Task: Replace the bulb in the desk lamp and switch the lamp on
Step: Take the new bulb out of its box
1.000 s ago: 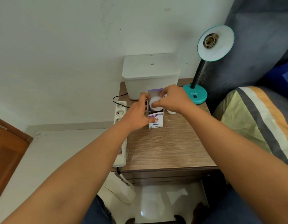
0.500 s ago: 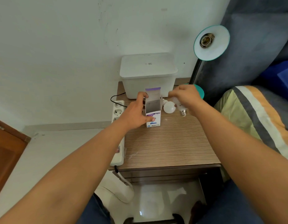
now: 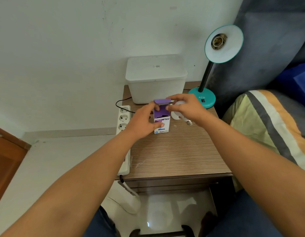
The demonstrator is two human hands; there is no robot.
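A teal desk lamp (image 3: 204, 98) stands at the back right of the wooden nightstand (image 3: 174, 151). Its shade (image 3: 231, 48) tilts toward me and the socket (image 3: 217, 42) is empty. My left hand (image 3: 141, 122) grips a white and purple bulb box (image 3: 163, 126), which stands upright with its purple flap open. My right hand (image 3: 187, 108) holds a white bulb (image 3: 180, 103) with its metal base pointing at the box's open top. A second white bulb (image 3: 176, 115) lies on the nightstand under that hand, with its screw base (image 3: 189, 123) pointing right.
A white lidded storage box (image 3: 156, 77) sits against the wall behind the bulb box. A white power strip (image 3: 123, 120) runs along the nightstand's left edge. A striped pillow (image 3: 268, 120) and a grey headboard are on the right. A brown door (image 3: 6, 165) is at the far left.
My right hand pulled a bulb out of the box and laid it on the nightstand. It now holds the other bulb at the box's open top. My left hand kept its grip.
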